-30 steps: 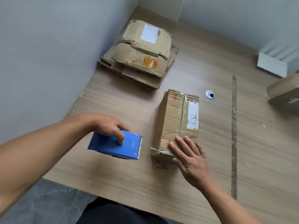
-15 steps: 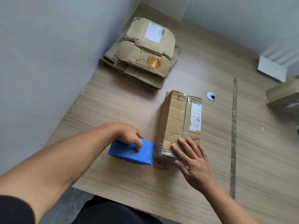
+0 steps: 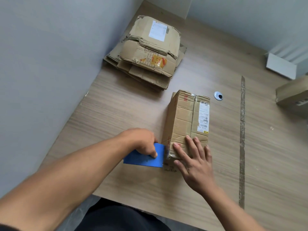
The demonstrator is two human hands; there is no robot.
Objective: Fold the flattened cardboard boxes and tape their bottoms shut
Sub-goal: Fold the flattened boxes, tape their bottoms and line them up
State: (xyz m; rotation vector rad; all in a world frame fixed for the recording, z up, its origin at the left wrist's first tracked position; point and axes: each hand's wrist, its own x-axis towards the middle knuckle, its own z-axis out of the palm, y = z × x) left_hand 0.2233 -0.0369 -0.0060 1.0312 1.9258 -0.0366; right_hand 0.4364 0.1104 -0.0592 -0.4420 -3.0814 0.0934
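**Taping a box [image 3: 183, 124] end on the worktop [image 3: 116, 114]**

The blue dispenser [image 3: 145, 158] is gripped from above by the left hand [image 3: 143, 142], with fingers curled over its top. Its front edge is held against the near left corner of the box. The box lies at the middle of the worktop, with a white label on its upper face. Its near end is pressed down by the right hand [image 3: 195, 164], whose fingers are spread flat and hold nothing. A stack [image 3: 150, 64] of flattened boxes is seen behind it, close to the wall. A carton [image 3: 293, 94] is cut off by the right edge.
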